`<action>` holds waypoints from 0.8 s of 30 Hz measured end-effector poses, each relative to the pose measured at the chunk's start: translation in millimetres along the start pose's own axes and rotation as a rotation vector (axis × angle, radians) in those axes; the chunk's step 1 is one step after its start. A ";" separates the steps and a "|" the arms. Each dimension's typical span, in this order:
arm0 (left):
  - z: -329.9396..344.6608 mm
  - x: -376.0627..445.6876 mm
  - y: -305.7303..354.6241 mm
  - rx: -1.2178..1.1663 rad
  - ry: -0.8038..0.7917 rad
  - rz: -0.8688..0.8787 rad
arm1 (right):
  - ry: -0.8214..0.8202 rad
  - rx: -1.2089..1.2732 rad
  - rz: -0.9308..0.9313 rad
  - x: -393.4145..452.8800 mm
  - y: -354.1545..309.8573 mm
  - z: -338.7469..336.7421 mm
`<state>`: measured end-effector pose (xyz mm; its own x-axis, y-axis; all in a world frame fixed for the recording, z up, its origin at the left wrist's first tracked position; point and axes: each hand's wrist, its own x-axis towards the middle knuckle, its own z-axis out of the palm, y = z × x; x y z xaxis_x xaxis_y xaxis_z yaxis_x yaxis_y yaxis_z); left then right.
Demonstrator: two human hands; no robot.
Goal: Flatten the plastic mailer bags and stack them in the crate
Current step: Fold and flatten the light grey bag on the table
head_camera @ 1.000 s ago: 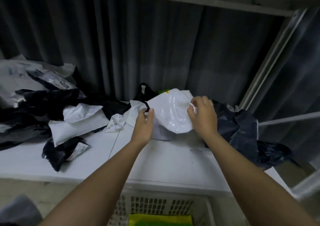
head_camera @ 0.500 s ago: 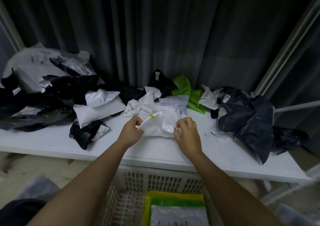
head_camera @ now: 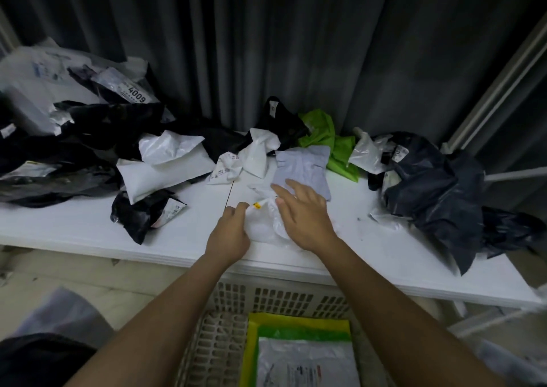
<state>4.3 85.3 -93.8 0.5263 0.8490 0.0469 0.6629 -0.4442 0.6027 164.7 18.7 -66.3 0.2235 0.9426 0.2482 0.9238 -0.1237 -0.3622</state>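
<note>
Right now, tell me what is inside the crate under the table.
In the crate a white labelled mailer lies flat on top of a green bag, which lies on a yellow one. Anything beneath them is covered, and the crate's near part is out of frame.

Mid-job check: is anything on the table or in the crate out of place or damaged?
Nothing looks damaged. The crate holds a flat stack. One dark mailer droops over the table's front edge at the right and might slide off. The left hand and right hand work a white mailer.
</note>
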 end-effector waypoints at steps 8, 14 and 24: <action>-5.5 15.2 -11.9 0.100 0.032 -0.090 | 0.103 0.551 0.252 9.9 12.4 -2.7; -11.5 18.3 -9.5 0.166 0.176 -0.097 | 0.254 0.509 0.283 -0.3 12.1 -6.7; -22.9 2.9 40.1 -0.145 0.039 0.219 | 0.347 0.551 0.238 -8.3 -3.2 -4.3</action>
<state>20.3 76.4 -51.2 0.6258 0.7490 0.2176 0.4506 -0.5749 0.6830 161.2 10.0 -63.4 0.5714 0.7445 0.3452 0.5653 -0.0522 -0.8232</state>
